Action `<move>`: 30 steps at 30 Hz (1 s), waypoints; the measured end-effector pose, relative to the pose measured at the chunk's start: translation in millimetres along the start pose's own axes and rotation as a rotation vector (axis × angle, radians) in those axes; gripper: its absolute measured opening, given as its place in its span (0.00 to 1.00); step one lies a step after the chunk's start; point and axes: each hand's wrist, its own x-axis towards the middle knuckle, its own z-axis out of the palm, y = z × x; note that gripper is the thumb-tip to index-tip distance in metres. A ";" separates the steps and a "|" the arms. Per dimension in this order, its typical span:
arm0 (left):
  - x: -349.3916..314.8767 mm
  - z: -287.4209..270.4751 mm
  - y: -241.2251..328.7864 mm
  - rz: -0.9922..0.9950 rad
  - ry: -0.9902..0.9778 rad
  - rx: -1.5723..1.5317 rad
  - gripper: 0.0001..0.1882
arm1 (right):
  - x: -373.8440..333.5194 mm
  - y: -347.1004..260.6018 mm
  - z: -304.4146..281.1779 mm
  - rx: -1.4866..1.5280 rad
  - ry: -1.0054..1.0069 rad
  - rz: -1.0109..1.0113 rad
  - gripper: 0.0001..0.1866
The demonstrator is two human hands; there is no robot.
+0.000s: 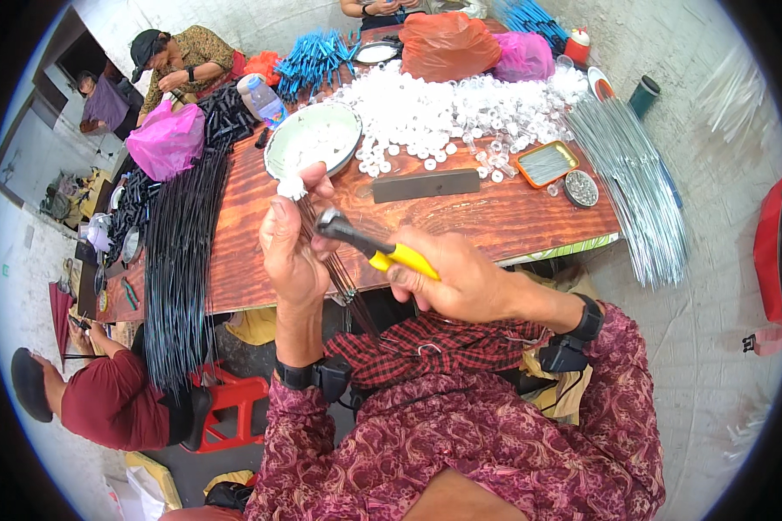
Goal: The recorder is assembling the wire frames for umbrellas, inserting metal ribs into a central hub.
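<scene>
Raised over the table's near edge, my left hand is closed around a bundle of thin dark rods that hang down toward my lap. At the bundle's upper end a small white plastic piece shows by the fingertips. My right hand grips pliers with yellow handles and a dark head. Their jaws are beside the rods, close to my left fingers; whether they touch a rod I cannot tell. Behind my left hand stands a pale green bowl with white pieces in it.
White and clear plastic pieces cover the wooden table's far side. A dark flat bar and an orange-rimmed tray lie nearer. Long rods overhang left and right. Other people sit around; one works far left.
</scene>
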 end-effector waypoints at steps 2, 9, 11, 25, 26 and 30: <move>-0.2 2.0 -1.4 -0.003 -0.010 -0.018 0.28 | 2.5 1.7 -8.3 0.146 -0.075 0.084 0.09; -0.2 1.5 -2.9 -0.046 -0.016 -0.048 0.30 | 9.6 -19.1 -34.7 0.358 -0.241 0.163 0.18; -0.9 1.1 -2.8 -0.043 -0.027 -0.048 0.31 | 11.8 -25.7 -41.5 0.391 -0.274 0.204 0.19; -2.6 5.3 -0.1 -0.045 -0.015 0.000 0.32 | 17.9 -46.7 -61.8 0.472 -0.402 0.420 0.17; -2.2 5.0 -1.0 -0.037 -0.021 -0.002 0.32 | 17.3 -47.2 -62.1 0.473 -0.403 0.423 0.18; -2.0 6.5 -0.6 -0.055 -0.031 -0.016 0.32 | 17.3 -49.7 -62.6 0.504 -0.429 0.415 0.19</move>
